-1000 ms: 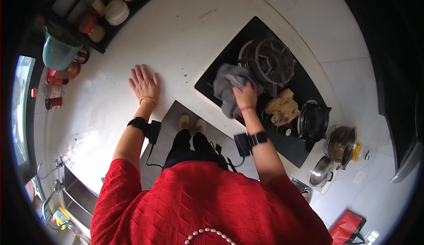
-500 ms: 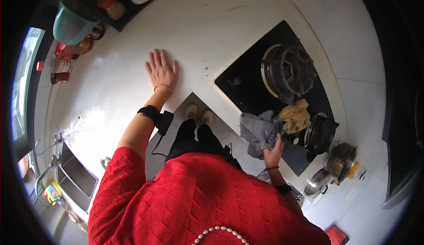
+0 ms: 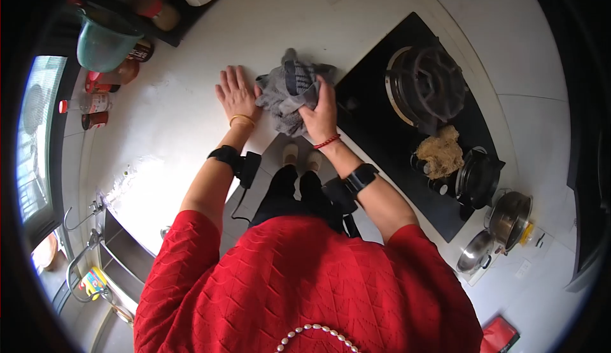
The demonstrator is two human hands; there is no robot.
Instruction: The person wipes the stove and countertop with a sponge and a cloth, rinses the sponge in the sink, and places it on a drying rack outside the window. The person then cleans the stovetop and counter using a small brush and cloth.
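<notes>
- White, glossy kitchen counter point(image 3: 184, 60) stretches across the scene, its near corner beside the floor gap where the person stands.
- Over that corner, between the two hands, is a grey, crumpled fabric cloth point(image 3: 285, 98); whether it lies fully on the surface is unclear.
- The right hand point(image 3: 323, 114) clasps the cloth's right side between thumb and fingers, its forearm reaching in diagonally from the near right.
- The left hand point(image 3: 238, 100) holds nothing: palm down on the counter, fingers spread and pointing far, arm nearly straight, thumb just beside the cloth's left edge.
- The step in hand looks like working the cloth over the counter; shifting it left would call for a secure clasp and the left hand out of its path.
- To the right sits a black, flat glass cooktop point(image 3: 372, 92), bearing a tan, rough, crumpled mass point(image 3: 440, 154) near a dark, round metal burner point(image 3: 439, 82).
- Farther right, near the wall, stands a shiny, round steel pot point(image 3: 511, 216).
</notes>
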